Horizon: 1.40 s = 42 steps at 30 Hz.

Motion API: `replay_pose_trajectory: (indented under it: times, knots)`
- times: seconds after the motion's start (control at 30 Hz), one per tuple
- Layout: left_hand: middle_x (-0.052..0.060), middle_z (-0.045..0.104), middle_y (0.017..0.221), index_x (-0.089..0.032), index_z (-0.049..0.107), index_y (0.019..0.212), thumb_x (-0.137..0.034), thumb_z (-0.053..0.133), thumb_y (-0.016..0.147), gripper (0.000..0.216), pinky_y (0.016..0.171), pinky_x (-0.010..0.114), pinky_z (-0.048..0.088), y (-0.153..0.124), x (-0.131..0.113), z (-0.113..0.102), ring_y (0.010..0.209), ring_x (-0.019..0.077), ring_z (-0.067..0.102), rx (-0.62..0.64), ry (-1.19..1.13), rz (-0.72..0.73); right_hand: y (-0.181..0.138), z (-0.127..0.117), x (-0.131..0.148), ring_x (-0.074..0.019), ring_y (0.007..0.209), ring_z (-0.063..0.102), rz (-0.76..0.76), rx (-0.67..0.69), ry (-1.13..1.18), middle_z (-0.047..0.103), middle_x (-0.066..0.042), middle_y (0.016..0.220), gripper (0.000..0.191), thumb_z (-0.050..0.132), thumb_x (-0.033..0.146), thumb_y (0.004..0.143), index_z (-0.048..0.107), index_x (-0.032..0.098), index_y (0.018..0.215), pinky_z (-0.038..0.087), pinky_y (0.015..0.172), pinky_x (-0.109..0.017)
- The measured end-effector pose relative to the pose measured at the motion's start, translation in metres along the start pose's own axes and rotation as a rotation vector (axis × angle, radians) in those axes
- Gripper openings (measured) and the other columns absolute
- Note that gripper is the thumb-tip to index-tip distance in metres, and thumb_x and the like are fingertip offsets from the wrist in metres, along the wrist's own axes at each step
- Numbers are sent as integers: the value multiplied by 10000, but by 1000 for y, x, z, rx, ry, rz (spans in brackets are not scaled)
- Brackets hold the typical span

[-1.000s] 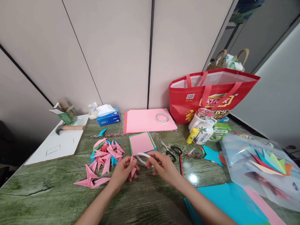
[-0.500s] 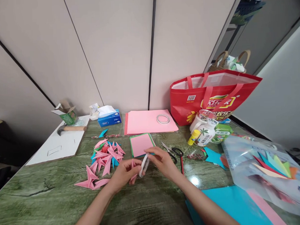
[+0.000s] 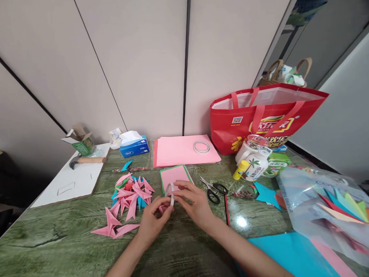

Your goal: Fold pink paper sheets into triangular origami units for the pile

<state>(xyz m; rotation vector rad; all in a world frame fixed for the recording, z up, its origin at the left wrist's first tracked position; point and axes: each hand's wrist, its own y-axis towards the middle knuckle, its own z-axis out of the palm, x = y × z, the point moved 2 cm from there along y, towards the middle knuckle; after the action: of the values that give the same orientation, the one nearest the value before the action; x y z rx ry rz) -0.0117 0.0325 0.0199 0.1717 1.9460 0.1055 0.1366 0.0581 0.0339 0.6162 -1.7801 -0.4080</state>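
Note:
Over the front middle of the table, my left hand point(image 3: 154, 221) pinches a small piece of folded pink paper point(image 3: 163, 208), partly hidden by the fingers. A narrow roll of white tape point(image 3: 172, 200) stands on edge between my hands, touching the left fingertips. My right hand point(image 3: 196, 203) grips the roll from its right side, fingers bent and thumb below. Just behind the hands lies a stack of square pink and green paper point(image 3: 177, 175). Folded pink paper pieces point(image 3: 135, 194), with some blue and green ones, are heaped to the left.
Scissors point(image 3: 213, 190), a red pencil point(image 3: 226, 209) and a yellow glue stick point(image 3: 241, 169) lie or stand to the right. Behind are pink sheets point(image 3: 175, 151), a tissue box point(image 3: 134, 148) and a red bag point(image 3: 226, 131). A hammer point(image 3: 87, 160) rests on a white board point(image 3: 80, 182).
The tape roll has tipped more upright and shifted slightly left and up. My right hand has moved a little left, its fingers spread more around the roll. The view has shifted slightly.

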Motion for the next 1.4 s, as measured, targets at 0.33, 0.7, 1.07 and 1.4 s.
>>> replay_pose_trajectory:
  times: [0.33, 0.7, 1.07, 1.4]
  knots:
    - [-9, 596, 621, -173, 498, 1109, -300, 568, 729, 407, 424, 234, 463, 1, -4, 0, 487, 135, 558, 64, -293, -175, -3, 3, 3, -166, 972, 524, -45, 129, -76, 538, -73, 1067, 389, 521, 175, 798, 485, 261, 1176, 450, 827, -303]
    - [57, 646, 801, -170, 438, 1101, -269, 636, 678, 478, 415, 240, 466, 2, -7, -8, 592, 179, 627, 69, -515, -231, -14, -80, -44, -269, 872, 525, 551, 406, -1100, 584, -148, 887, 319, 539, 71, 684, 594, 119, 995, 388, 748, -342]
    - [13, 638, 735, -191, 439, 1032, -281, 643, 673, 423, 293, 162, 358, 3, -4, -14, 442, 124, 584, -3, -628, -278, -3, -92, -28, -171, 823, 582, 387, 219, -431, 616, -56, 900, 392, 443, 158, 773, 471, 178, 1163, 439, 704, -273]
    - [21, 651, 738, -191, 427, 1055, -310, 649, 661, 467, 259, 150, 337, 3, -7, -14, 404, 118, 575, 27, -585, -286, 27, -54, 13, -153, 678, 577, 227, 596, -252, 661, -3, 776, 367, 620, 211, 627, 638, 229, 993, 410, 636, -220]
